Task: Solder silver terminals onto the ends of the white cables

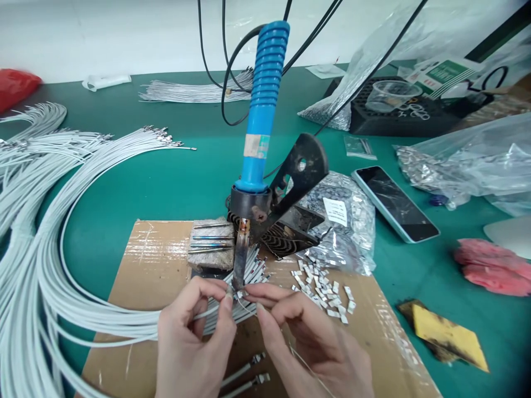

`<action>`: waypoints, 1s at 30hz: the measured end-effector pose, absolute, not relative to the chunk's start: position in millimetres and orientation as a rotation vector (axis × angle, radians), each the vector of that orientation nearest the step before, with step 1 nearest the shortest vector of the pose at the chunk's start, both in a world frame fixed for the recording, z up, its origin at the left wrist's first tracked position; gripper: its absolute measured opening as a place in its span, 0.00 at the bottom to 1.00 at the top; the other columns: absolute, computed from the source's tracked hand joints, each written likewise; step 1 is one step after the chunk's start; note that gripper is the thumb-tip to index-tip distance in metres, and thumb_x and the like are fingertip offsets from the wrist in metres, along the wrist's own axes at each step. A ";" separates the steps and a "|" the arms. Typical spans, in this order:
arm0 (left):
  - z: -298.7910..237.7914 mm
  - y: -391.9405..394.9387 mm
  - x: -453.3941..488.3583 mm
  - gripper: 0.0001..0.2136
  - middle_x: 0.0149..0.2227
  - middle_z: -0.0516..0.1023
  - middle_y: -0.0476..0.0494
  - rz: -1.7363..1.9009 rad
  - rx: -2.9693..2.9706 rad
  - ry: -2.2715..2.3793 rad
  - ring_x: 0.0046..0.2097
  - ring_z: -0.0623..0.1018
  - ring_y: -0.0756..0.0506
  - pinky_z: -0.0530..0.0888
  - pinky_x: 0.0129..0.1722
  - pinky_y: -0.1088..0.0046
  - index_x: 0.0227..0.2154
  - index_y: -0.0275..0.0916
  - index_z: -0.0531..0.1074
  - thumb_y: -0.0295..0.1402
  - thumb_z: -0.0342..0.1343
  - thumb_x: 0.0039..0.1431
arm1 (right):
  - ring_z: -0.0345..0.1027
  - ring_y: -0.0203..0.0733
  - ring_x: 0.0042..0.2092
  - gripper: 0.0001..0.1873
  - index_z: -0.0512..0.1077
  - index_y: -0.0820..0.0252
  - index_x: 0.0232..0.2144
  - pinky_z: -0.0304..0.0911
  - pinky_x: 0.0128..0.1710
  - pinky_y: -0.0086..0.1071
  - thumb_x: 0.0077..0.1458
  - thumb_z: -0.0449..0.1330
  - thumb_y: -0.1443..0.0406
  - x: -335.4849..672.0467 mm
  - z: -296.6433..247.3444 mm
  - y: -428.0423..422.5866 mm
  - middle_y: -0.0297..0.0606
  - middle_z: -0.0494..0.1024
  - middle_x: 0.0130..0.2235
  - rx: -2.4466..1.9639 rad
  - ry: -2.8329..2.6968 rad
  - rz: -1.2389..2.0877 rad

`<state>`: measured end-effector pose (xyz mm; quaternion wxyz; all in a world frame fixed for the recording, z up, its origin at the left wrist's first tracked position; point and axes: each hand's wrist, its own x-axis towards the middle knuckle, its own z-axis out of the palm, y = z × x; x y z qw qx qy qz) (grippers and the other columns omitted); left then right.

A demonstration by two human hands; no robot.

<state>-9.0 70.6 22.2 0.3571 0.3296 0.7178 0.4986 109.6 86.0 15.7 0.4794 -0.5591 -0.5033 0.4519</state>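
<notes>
Blue soldering iron point(265, 105) above; left hand point(193, 334) pinching metal piece point(239, 295), right hand point(319, 334) gripping thin wire point(306, 367).

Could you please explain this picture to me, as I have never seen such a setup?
A camera worn on a person's head took this one picture, looking forward and down. You see that person's bare left hand and right hand. Before them, a blue-handled soldering iron points tip-down in a black holder. By its tip, the left hand pinches something small, too covered to identify; the right hand holds a thin wire. Cardboard lies on the green table, with small metal pieces on it. White cables sweep in from the left; a phone lies to the right.
</notes>
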 end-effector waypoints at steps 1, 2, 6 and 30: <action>22.5 70.9 -8.5 0.05 0.29 0.80 0.51 1.289 0.845 1.853 0.33 0.81 0.48 0.73 0.29 0.81 0.24 0.42 0.74 0.32 0.61 0.54 | 0.83 0.39 0.40 0.13 0.72 0.54 0.21 0.73 0.39 0.21 0.57 0.65 0.66 109.3 16.4 86.7 0.35 0.87 0.40 -1.364 -1.214 1.113; 22.7 71.1 -8.1 0.05 0.29 0.80 0.51 1.291 0.841 1.855 0.33 0.81 0.48 0.73 0.29 0.81 0.24 0.42 0.74 0.32 0.61 0.54 | 0.83 0.38 0.40 0.13 0.72 0.54 0.21 0.73 0.39 0.20 0.56 0.65 0.66 109.0 17.0 87.2 0.35 0.87 0.40 -1.362 -1.200 1.125; 23.0 71.8 -6.8 0.06 0.30 0.80 0.50 1.304 0.821 1.858 0.34 0.81 0.48 0.73 0.31 0.81 0.24 0.42 0.74 0.33 0.61 0.56 | 0.83 0.39 0.40 0.13 0.72 0.55 0.20 0.74 0.39 0.20 0.56 0.66 0.66 107.8 19.4 88.0 0.36 0.87 0.40 -1.359 -1.153 1.162; 27.2 76.4 -10.4 0.05 0.29 0.81 0.50 1.340 0.770 1.789 0.25 0.73 0.51 0.73 0.28 0.81 0.24 0.42 0.75 0.31 0.63 0.54 | 0.84 0.44 0.39 0.12 0.74 0.55 0.20 0.77 0.40 0.28 0.55 0.67 0.66 108.2 19.1 92.0 0.39 0.87 0.40 -1.324 -1.132 1.186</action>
